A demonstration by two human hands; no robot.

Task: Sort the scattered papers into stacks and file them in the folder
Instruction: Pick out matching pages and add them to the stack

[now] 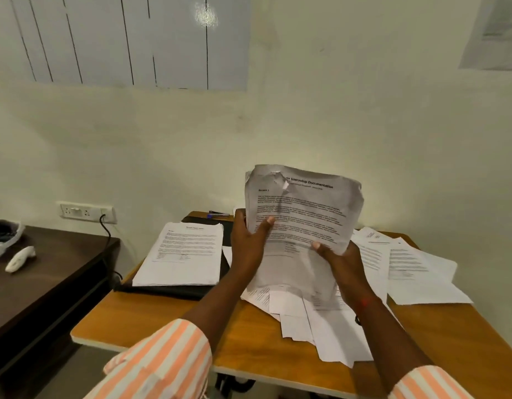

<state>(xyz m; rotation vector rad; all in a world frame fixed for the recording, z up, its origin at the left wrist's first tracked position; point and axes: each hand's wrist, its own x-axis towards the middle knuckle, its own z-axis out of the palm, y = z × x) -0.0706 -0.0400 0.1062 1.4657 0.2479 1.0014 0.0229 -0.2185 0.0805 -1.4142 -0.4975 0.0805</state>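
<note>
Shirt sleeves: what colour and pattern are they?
Orange and white stripes; the head view, the only one, shows the left sleeve best.

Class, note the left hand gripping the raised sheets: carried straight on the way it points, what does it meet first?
Probably the cream wall behind the desk; the left hand points up and away, seemingly above the pens. Depth is unclear.

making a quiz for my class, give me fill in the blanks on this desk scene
The left hand and right hand hold up a paper bundle headed Internship ____. The neat stack lies on a ____ folder. Loose sheets lie scattered to the folder's ____.
Missing: Documentation; black; right.
</note>
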